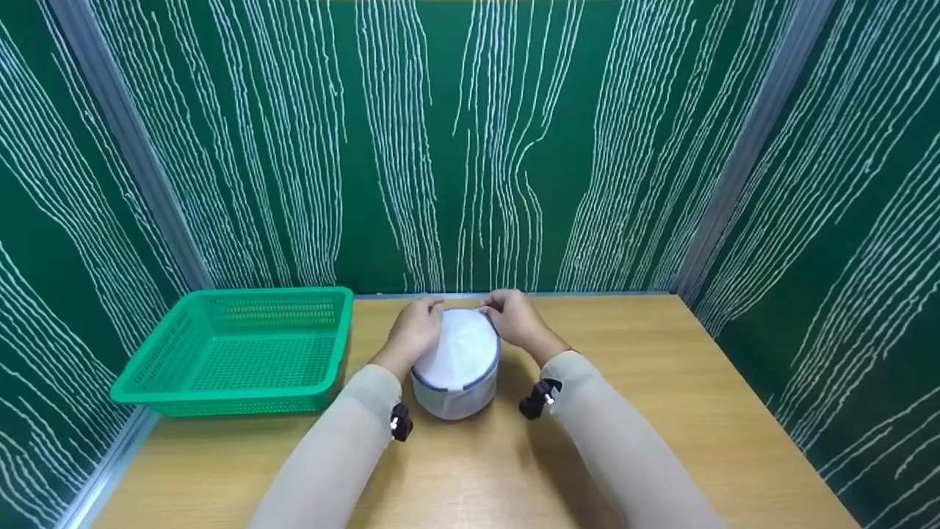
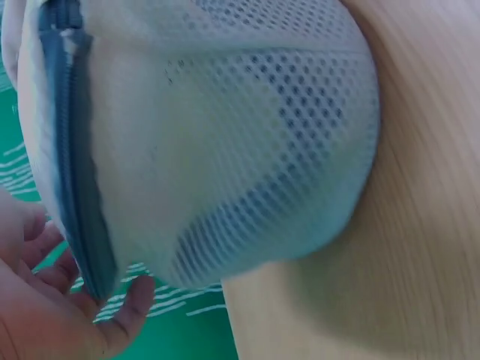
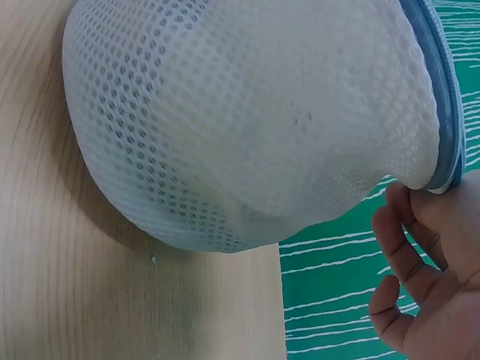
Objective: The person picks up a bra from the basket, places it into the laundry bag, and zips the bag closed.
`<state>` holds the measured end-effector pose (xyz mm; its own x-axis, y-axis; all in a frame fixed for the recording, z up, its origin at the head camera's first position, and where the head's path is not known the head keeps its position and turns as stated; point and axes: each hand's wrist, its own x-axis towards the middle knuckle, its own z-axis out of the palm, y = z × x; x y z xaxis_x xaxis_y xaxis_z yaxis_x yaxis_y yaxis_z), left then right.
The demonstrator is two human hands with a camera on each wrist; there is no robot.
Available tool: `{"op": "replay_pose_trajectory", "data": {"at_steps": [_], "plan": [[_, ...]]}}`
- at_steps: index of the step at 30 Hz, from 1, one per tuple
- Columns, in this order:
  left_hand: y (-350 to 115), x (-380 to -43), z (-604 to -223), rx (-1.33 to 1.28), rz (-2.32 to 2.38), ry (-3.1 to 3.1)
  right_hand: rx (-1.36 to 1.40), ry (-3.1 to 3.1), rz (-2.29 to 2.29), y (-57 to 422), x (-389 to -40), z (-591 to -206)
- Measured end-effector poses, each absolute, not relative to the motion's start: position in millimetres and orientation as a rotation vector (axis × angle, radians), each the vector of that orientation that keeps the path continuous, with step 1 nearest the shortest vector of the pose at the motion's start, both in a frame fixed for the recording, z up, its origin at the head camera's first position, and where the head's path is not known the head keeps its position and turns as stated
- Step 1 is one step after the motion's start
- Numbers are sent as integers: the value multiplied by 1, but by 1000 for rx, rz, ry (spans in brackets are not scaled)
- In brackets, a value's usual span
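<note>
A round white mesh laundry bag (image 1: 459, 353) stands on the table, its flat lid lying over the top. A blue zipper (image 2: 71, 150) runs round the lid's edge. At the far left of the rim, my left hand (image 1: 416, 328) grips the zippered edge, thumb on one side and fingers on the other. My right hand (image 1: 518, 320) pinches the rim at the far right between thumb and forefinger, its other fingers loosely curled in the right wrist view. Something pale shows faintly through the mesh wall (image 3: 217, 127).
A green plastic basket (image 1: 220, 400) with slotted walls sits to the left on the wooden table (image 1: 624, 382). Green panels (image 1: 565, 147) with white wavy lines rise behind the table and on both sides. Grey metal posts (image 1: 742, 147) stand at the corners.
</note>
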<state>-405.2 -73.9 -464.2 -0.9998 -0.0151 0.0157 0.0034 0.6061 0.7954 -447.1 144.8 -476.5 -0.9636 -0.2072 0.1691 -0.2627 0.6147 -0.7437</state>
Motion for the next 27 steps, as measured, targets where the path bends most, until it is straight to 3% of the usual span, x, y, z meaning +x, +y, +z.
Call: {"op": "replay_pose_trajectory", "data": {"at_steps": [5, 27], "plan": [[-66, -408, -466, -53, -1349, -2808, 392, -2791, 1278, 141, -447, -479], [-81, -412, -476, 128, -1199, -2878, 420, -2781, 1290, 144, -444, -480]]}}
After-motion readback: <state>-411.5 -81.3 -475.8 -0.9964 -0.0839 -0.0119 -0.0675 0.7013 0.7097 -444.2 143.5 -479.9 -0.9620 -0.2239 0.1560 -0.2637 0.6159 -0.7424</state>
